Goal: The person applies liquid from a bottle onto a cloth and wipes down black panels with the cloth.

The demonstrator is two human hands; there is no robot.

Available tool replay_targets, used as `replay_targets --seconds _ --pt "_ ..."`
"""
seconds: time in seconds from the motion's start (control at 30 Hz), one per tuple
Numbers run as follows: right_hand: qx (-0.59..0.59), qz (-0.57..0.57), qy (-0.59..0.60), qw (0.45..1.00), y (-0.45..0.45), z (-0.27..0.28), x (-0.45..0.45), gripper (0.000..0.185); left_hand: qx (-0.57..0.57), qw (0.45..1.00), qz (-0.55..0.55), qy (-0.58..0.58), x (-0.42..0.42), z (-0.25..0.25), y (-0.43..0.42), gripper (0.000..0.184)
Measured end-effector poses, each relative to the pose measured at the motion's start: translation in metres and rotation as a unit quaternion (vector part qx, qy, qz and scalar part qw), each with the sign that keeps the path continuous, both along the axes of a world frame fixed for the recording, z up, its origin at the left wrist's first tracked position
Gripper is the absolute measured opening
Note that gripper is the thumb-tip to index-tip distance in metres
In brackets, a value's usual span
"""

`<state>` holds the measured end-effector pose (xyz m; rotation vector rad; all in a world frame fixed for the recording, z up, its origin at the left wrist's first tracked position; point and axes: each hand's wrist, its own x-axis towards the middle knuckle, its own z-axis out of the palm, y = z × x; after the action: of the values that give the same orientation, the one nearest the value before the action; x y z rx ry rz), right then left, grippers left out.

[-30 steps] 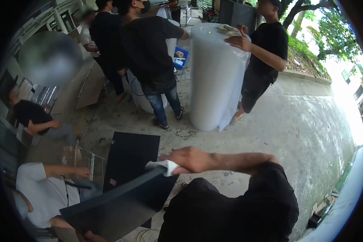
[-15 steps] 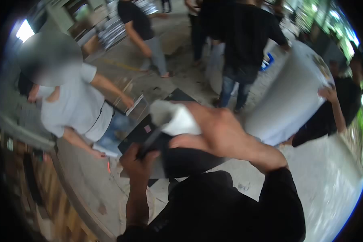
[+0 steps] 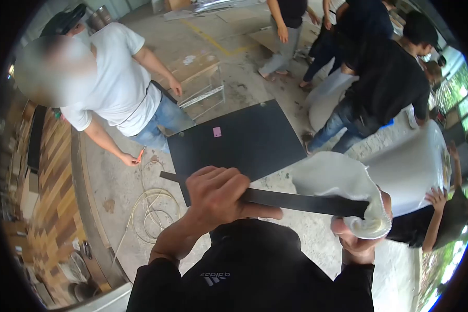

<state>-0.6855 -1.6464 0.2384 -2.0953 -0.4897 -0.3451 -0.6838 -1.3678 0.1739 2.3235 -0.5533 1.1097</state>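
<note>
My left hand [image 3: 216, 197] is closed around a long, flat dark strip [image 3: 296, 199] held crosswise in front of my chest. The strip's short end sticks out to the left of my fist. At its right end my right hand [image 3: 359, 236] grips a bunched white cloth [image 3: 338, 174], folded about the strip's tip. The cloth's loose part hangs out beyond the strip. Below and ahead of the strip lies a large black panel [image 3: 255, 143] with a pink label [image 3: 217, 132] on it.
At the left, a person in a white shirt [image 3: 114, 78] holds an orange-tipped tool [image 3: 141, 154]; a coiled hose [image 3: 153, 208] lies on the floor. A wooden-topped stand [image 3: 203, 70] is behind. Several people work at the right near a big white roll [image 3: 411, 161].
My hands have spread apart, and the right hand with the cloth is now at the strip's right end. The strip has turned crosswise. My view has shifted, showing more of the black panel.
</note>
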Motion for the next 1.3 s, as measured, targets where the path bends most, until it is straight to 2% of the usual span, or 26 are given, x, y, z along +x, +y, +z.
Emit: replay_targets --seconds 0.1,0.13,0.17,0.2,0.23,0.27,0.3,0.33,0.37,0.4,0.43,0.53,0.63,0.7,0.8,0.87,0.9,0.93,0.97,1.03,1.07,1.1,1.13,1.2,1.27,1.3 --pt "0.051 -0.031 -0.187 0.981 0.002 -0.017 0.013 0.063 0.016 0.999 -0.040 -0.003 0.010 -0.010 -0.009 0.072" --pt "-0.041 -0.156 -0.250 0.955 0.000 -0.015 0.018 0.060 0.016 0.999 -0.037 -0.001 0.013 -0.011 -0.011 0.072" --pt "-0.133 -0.277 -0.308 0.900 -0.004 -0.013 0.021 0.058 0.032 0.999 -0.040 -0.002 0.013 -0.011 -0.014 0.071" --pt "-0.226 -0.393 -0.355 0.817 -0.011 -0.009 0.022 0.055 0.046 0.998 -0.048 -0.001 0.011 -0.013 -0.017 0.071" --pt "-0.075 -0.419 -0.283 0.860 -0.021 -0.005 0.029 0.057 0.041 0.997 -0.060 0.004 0.011 -0.016 -0.018 0.071" --pt "0.125 -0.428 -0.226 0.866 -0.030 -0.001 0.037 0.059 0.063 0.996 -0.067 0.005 0.011 -0.020 -0.017 0.073" --pt "0.308 -0.435 -0.196 0.823 -0.039 0.003 0.045 0.061 0.082 0.994 -0.071 0.003 0.011 -0.024 -0.015 0.075" --pt "0.301 -0.431 -0.122 0.842 -0.073 -0.012 0.053 0.061 0.107 0.991 -0.082 0.005 0.009 -0.024 -0.012 0.075" --pt "0.281 -0.312 -0.104 0.902 -0.122 -0.049 0.057 0.062 0.100 0.991 -0.090 0.006 0.011 -0.022 -0.008 0.075" --pt "0.294 -0.294 -0.116 0.902 -0.115 -0.059 0.057 0.062 0.104 0.992 -0.076 0.006 0.013 -0.019 -0.003 0.076" --pt "0.340 -0.268 -0.056 0.900 -0.134 -0.080 0.050 0.060 0.111 0.992 -0.062 0.011 0.012 -0.019 0.003 0.076" --pt "0.371 -0.221 -0.002 0.902 -0.157 -0.119 0.029 0.059 0.126 0.991 -0.045 0.009 0.015 -0.023 0.009 0.077" --pt "0.427 -0.258 -0.036 0.866 -0.134 -0.123 0.019 0.059 0.145 0.988 -0.049 0.010 0.020 -0.025 0.006 0.077" --pt "0.346 -0.324 -0.060 0.879 -0.126 -0.129 0.017 0.063 0.157 0.986 -0.058 0.013 0.021 -0.029 0.004 0.078" --pt "0.268 -0.170 -0.012 0.948 -0.081 -0.095 0.001 0.067 0.177 0.981 -0.079 0.015 0.026 -0.036 -0.001 0.077" --pt "0.080 0.053 -0.035 0.995 -0.044 -0.051 0.010 0.065 0.179 0.979 -0.088 0.032 0.028 -0.040 -0.002 0.075" --pt "-0.064 0.164 -0.061 0.983 -0.032 -0.037 0.021 0.065 0.181 0.979 -0.091 0.033 0.029 -0.042 -0.002 0.075" --pt "-0.203 0.198 -0.093 0.955 -0.008 -0.032 0.020 0.061 0.174 0.978 -0.107 0.036 0.032 -0.042 -0.003 0.070" --pt "-0.249 0.220 -0.089 0.939 0.010 -0.039 0.016 0.059 0.167 0.977 -0.127 0.035 0.038 -0.042 -0.005 0.065" --pt "-0.325 0.171 -0.160 0.916 0.036 -0.066 0.011 0.060 0.190 0.971 -0.142 0.033 0.043 -0.047 -0.008 0.046" --pt "-0.394 0.176 -0.142 0.891 0.045 -0.065 0.009 0.062 0.217 0.966 -0.133 0.041 0.042 -0.056 -0.010 0.031" --pt "-0.460 0.178 -0.120 0.862 0.051 -0.063 0.010 0.064 0.198 0.970 -0.134 0.042 0.044 -0.054 -0.010 0.031" --pt "-0.471 0.193 -0.158 0.846 0.051 -0.062 0.017 0.064 0.180 0.973 -0.134 0.048 0.045 -0.054 -0.010 0.031" --pt "-0.391 0.274 -0.058 0.877 0.037 -0.052 0.033 0.071 0.186 0.974 -0.119 0.059 0.042 -0.043 -0.010 0.038" --pt "-0.354 0.280 -0.013 0.892 0.023 -0.062 0.043 0.070 0.216 0.968 -0.111 0.064 0.041 -0.047 -0.011 0.044" --pt "-0.346 0.298 0.017 0.890 0.018 -0.065 0.046 0.061 0.216 0.968 -0.113 0.061 0.045 -0.047 -0.013 0.044"
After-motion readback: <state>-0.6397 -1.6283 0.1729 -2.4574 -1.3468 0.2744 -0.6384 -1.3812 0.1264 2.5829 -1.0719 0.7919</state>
